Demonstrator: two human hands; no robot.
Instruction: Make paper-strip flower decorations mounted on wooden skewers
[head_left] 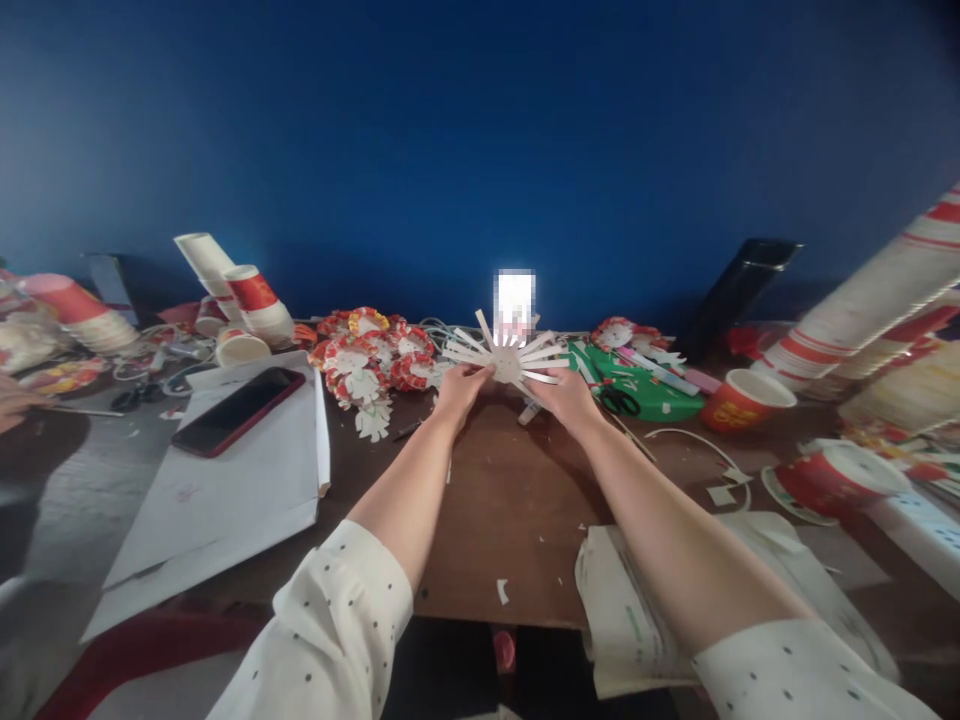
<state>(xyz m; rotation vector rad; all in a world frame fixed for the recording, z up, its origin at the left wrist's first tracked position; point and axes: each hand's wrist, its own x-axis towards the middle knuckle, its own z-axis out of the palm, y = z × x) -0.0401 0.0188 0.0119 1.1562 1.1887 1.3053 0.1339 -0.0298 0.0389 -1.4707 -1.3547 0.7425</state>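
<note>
Both my hands are stretched out over a brown table (510, 520). Between them I hold a paper cup cut into strips (507, 358), its white strips fanned out like a star. My left hand (461, 388) grips its left side and my right hand (566, 396) grips its lower right side. Just left of it lies a heap of finished red and white paper flowers (367, 362). Behind the cut cup stands a small bright screen (514, 300).
A dark red phone (238, 410) lies on white paper sheets (225, 480) at left. Stacked paper cups (251, 298) stand at back left, long cup stacks (870, 300) at right. Scissors (619, 400) rest on a green sheet; a red cup (744, 400) stands nearby.
</note>
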